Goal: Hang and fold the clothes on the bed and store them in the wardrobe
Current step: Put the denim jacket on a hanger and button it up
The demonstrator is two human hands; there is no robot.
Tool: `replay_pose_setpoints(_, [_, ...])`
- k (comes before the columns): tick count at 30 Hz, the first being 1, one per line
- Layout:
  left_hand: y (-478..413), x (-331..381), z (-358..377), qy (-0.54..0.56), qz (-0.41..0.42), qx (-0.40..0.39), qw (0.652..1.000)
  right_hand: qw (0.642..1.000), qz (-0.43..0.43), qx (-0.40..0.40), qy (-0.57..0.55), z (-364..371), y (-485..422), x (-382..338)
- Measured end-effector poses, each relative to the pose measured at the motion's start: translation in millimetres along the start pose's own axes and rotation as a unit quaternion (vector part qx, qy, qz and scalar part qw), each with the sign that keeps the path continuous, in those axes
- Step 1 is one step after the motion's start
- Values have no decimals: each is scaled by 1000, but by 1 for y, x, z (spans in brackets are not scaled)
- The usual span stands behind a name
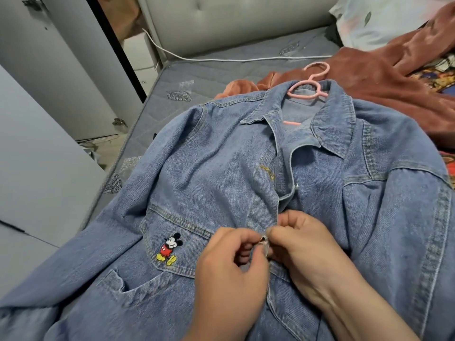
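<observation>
Denim jacket [221,168], on pink hanger [312,80], spread front-up across grey mattress [221,70]; left hand [229,274] and right hand [310,252], at 6 o'clock, both pinching its metal button [264,242]; rust-brown garment [384,77] at 2 o'clock.

A single wide-angle camera, worn on the head, looks forward and down from close above the jacket [197,168] on the bed [209,70], facing the headboard [234,20], with the wardrobe [49,82] along the left edge.

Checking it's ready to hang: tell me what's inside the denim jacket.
A pink hanger: its hook and neck show at the collar of the denim jacket; its arms are hidden under the denim.
</observation>
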State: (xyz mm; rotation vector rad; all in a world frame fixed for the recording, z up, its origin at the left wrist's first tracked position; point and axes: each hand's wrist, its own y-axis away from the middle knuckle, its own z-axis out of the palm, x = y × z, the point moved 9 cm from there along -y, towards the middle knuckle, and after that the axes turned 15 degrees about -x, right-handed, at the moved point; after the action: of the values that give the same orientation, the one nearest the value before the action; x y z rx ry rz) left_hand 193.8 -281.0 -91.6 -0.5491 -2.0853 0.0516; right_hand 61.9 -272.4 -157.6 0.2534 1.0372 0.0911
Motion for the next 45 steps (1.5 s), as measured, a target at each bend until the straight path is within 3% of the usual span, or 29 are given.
replay_pose_setpoints(11, [1, -1, 3, -48, -2, 4, 999, 999, -11, -14, 45, 2, 0, -3])
replay_pose_setpoints(16, [-1, -14, 4, 30, -79, 5, 996, 996, -49, 54, 42, -6, 1, -3])
replay_pose_setpoints(20, [-6, -23, 8, 115, -113, -63, 985, 993, -75, 55, 66, -4, 4, -9])
replay_pose_setpoints(24, [-17, -11, 4, 26, -74, -102, 992, 987, -112, 16, 115, 3, 7, -22])
replay_pose_setpoints(27, [-26, -8, 2, -16, -91, -113, 989, 984, -127, -10, 126, 7, 8, -28])
replay_pose_setpoints(29, [-32, -19, 2, 35, -141, -151, 978, 988, -112, -36, 96, 8, 8, -27])
replay_pose_setpoints(31, [-32, -31, 5, 159, -193, -195, 948, 992, -85, -69, 60, 11, 8, -24])
replay_pose_setpoints(33, [-29, -35, 10, 243, -218, -225, 918, 989, -70, -86, 100, 13, 9, -26])
replay_pose_setpoints(37, [-27, -35, 14, 287, -211, -235, 904, 942, -68, -83, 319, 17, 10, -35])
replay_pose_setpoints(45, [-24, -27, 13, 300, -167, -251, 905, 934, -88, -74, 338, 19, 12, -37])
